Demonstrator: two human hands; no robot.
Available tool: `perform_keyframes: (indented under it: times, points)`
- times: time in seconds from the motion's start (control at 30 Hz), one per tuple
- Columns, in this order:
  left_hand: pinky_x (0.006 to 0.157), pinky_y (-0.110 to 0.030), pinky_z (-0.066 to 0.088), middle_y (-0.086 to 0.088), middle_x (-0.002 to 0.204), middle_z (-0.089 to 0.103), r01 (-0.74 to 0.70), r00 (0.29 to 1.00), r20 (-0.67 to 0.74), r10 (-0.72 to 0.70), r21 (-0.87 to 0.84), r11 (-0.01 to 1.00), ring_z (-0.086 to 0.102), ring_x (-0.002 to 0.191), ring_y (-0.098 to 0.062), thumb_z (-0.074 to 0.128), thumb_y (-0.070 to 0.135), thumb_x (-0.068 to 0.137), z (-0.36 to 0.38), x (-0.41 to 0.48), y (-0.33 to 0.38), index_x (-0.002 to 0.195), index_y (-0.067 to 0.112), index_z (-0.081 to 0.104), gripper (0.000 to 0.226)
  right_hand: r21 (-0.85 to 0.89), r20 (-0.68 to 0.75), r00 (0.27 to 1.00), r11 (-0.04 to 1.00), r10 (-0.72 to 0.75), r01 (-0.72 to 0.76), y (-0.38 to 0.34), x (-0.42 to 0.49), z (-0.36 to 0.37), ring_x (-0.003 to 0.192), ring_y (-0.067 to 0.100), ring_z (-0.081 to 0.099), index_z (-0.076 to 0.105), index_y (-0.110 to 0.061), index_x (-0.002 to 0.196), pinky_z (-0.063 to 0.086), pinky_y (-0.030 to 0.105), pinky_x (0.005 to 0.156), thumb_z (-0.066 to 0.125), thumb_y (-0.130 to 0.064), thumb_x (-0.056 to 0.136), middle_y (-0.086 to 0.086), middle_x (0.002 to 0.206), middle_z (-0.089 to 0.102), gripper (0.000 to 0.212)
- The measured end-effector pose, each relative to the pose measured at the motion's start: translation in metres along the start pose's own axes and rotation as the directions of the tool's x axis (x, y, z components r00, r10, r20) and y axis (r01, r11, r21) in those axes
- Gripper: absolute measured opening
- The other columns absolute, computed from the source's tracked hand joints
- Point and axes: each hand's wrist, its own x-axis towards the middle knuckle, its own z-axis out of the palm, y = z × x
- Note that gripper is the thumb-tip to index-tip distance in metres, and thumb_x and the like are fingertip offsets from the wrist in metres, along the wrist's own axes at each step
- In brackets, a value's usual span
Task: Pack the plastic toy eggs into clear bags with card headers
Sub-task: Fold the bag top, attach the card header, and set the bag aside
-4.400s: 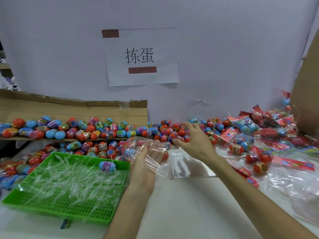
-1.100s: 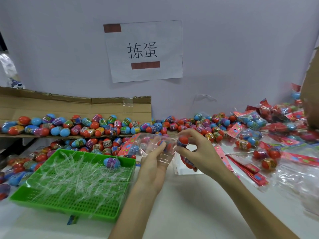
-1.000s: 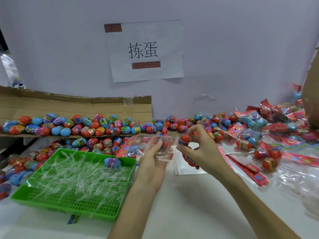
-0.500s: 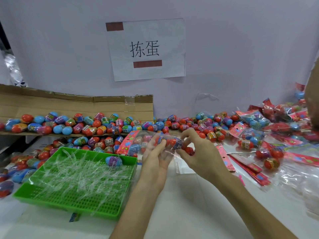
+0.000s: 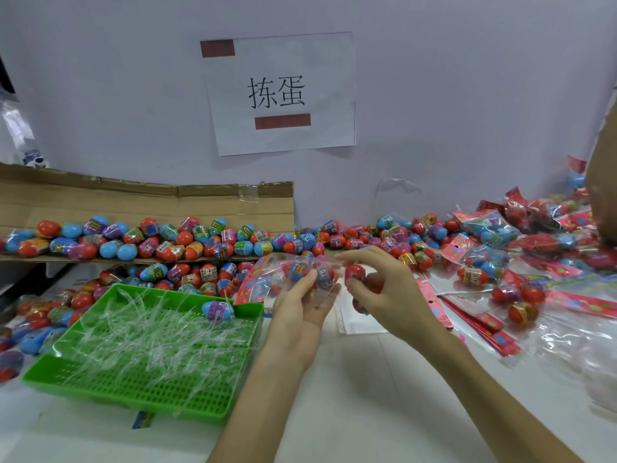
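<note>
Left hand (image 5: 300, 315) grips the clear bag (image 5: 267, 284) (eggs (image 5: 297, 271) inside); right hand (image 5: 390, 295) pinches a red egg (image 5: 355, 273).

Head-worn, facing forward-down, close over table (image 5: 350, 396)

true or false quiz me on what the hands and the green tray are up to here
1. The left hand holds a clear bag with eggs inside. True.
2. The right hand is empty. False: its fingers pinch a red egg close to the bag.
3. The green tray is heaped with eggs. False: a single blue egg lies at its far right corner, among clear plastic strips.
4. A paper sign hangs on the wall. True.
</note>
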Motion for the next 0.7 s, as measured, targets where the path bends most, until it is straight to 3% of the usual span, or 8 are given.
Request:
perform_keyframes:
  times: [0.1,0.2,0.3,0.4,0.5,0.6,0.7]
  points:
    - [0.092,-0.039,0.058,-0.024,0.134,0.065,0.018,1.000,-0.007,-0.018,-0.007,1.000,0.067,0.114,-0.032,0.057,0.008,0.101,0.000,0.001,0.001,0.141,-0.006,0.055,0.043,0.151,-0.054,0.997,0.987,0.054,-0.045,-0.001,0.003,-0.006,0.057,0.026,0.061,0.067,-0.025,0.109,0.058,0.037,0.053,0.066,0.007,0.090,-0.013,0.107,0.068,0.037]
    - [0.090,-0.038,0.060,-0.021,0.128,0.070,0.036,0.999,0.006,-0.036,-0.001,0.999,0.067,0.121,-0.035,0.058,0.011,0.102,-0.001,0.001,0.002,0.139,-0.003,0.058,0.040,0.281,-0.045,0.994,0.956,0.101,-0.084,-0.002,0.005,-0.008,0.089,0.013,0.072,0.065,-0.029,0.106,0.062,0.029,0.064,0.074,-0.001,0.089,-0.015,0.102,0.072,0.034]
    - [0.079,-0.033,0.062,-0.013,0.103,0.077,0.033,0.997,0.065,-0.034,0.021,0.999,0.076,0.091,-0.024,0.058,0.016,0.102,-0.004,0.001,0.001,0.123,0.000,0.068,0.028,0.306,-0.013,0.994,0.947,0.112,-0.103,-0.001,0.004,0.000,0.102,0.007,0.070,0.067,-0.026,0.101,0.064,0.033,0.068,0.080,-0.011,0.086,-0.014,0.101,0.074,0.024]
    - [0.076,-0.032,0.062,-0.011,0.094,0.077,0.027,0.995,0.093,-0.027,0.010,1.000,0.075,0.080,-0.019,0.057,0.017,0.102,-0.005,0.001,0.001,0.108,0.003,0.073,0.022,0.268,-0.016,0.996,0.960,0.086,-0.079,0.000,0.001,0.008,0.089,0.011,0.071,0.072,-0.023,0.093,0.061,0.031,0.058,0.080,-0.011,0.086,-0.009,0.102,0.073,0.015]
    - [0.088,-0.037,0.058,-0.013,0.102,0.076,0.016,0.993,0.114,-0.014,-0.019,1.000,0.074,0.084,-0.021,0.056,0.017,0.103,-0.004,0.001,0.001,0.111,0.003,0.073,0.023,0.184,-0.057,0.998,0.983,0.016,-0.006,0.001,-0.001,0.011,0.069,0.011,0.064,0.077,-0.021,0.093,0.049,0.025,0.051,0.082,-0.013,0.085,-0.008,0.103,0.066,0.012]
    - [0.100,-0.043,0.052,-0.016,0.110,0.075,0.023,0.991,0.129,-0.021,-0.014,1.000,0.074,0.092,-0.023,0.057,0.019,0.103,-0.003,0.000,0.000,0.112,0.004,0.074,0.025,0.162,-0.084,0.996,0.987,0.014,0.000,0.001,-0.003,0.013,0.061,0.012,0.063,0.073,-0.025,0.096,0.053,0.034,0.052,0.084,-0.018,0.083,-0.009,0.099,0.069,0.019]
    - [0.095,-0.037,0.055,-0.016,0.113,0.075,0.043,0.992,0.123,-0.040,-0.022,0.999,0.073,0.092,-0.022,0.064,0.020,0.093,-0.001,-0.003,0.000,0.113,0.003,0.074,0.028,0.175,-0.127,0.992,0.984,0.012,0.010,0.002,-0.004,0.017,0.059,0.016,0.066,0.073,-0.021,0.093,0.053,0.031,0.051,0.082,-0.019,0.085,-0.007,0.093,0.072,0.012]
